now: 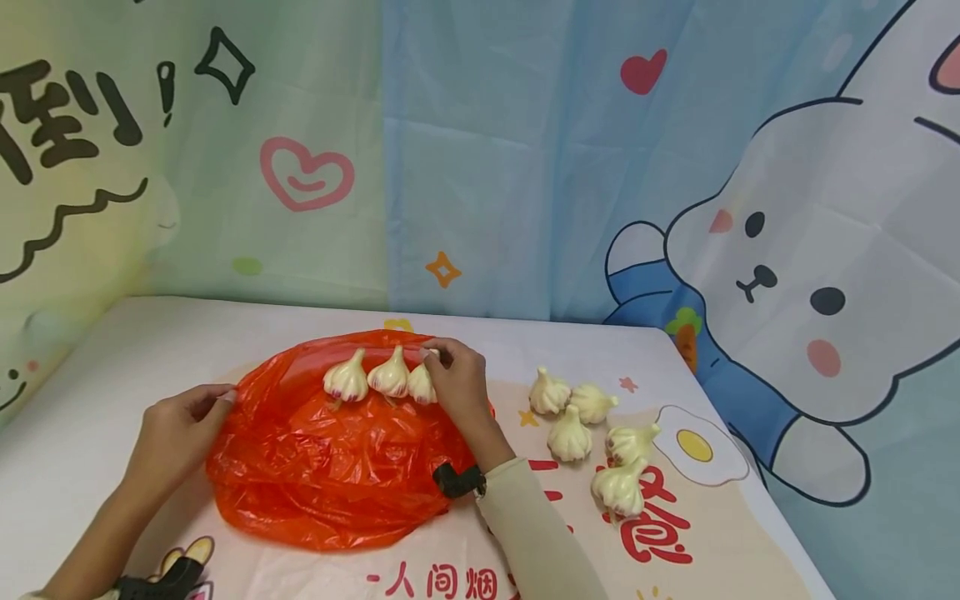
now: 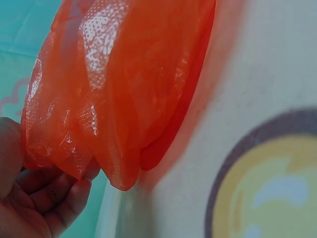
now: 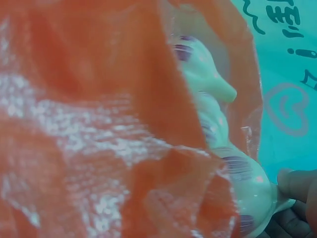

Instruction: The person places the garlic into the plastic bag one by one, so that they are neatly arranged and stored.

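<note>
Garlic bulb at 1 o'clock of the red bag is pinched by its stalk in the right hand, bag pinched at 10 o'clock by the left hand; bulb is judged light, firm, well gripped there, bag limp, slippery, easily torn.

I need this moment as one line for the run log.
left hand: pinches red plastic bag; right hand: pinches round white garlic bulb; two others: at bag opening; five others: on pale printed tablecloth
</note>
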Demonstrator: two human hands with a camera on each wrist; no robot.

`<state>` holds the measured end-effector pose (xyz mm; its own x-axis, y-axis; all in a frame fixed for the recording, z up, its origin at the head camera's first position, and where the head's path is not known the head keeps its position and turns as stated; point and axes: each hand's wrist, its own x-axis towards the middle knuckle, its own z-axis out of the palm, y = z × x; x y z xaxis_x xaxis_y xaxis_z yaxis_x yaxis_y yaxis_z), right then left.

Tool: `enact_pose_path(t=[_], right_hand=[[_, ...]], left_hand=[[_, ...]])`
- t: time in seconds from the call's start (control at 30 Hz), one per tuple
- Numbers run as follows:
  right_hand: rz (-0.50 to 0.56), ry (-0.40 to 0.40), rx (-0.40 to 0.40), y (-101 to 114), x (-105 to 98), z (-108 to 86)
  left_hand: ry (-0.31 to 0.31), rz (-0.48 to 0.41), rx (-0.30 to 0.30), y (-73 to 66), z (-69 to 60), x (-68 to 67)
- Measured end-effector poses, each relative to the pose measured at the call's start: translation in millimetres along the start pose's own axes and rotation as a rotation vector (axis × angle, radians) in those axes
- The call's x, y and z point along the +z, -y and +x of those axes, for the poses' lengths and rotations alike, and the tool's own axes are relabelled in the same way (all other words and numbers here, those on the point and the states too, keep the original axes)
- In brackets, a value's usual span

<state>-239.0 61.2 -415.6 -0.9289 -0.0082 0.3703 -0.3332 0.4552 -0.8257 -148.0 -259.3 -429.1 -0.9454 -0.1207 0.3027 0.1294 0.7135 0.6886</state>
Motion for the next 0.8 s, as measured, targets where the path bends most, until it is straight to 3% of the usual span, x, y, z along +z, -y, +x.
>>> enact_pose_path(t=[0.57, 0.8], right_hand=[[-0.013, -0.059, 0.067, -11.0, 13.0, 7.1], [0.009, -0.093, 0.035, -18.0, 16.9, 6.7]], left_hand=[[0.000, 0.008, -0.001, -1.7, -0.1, 0.0], [0.002, -0.001, -0.001, -1.7, -0.2, 0.0]])
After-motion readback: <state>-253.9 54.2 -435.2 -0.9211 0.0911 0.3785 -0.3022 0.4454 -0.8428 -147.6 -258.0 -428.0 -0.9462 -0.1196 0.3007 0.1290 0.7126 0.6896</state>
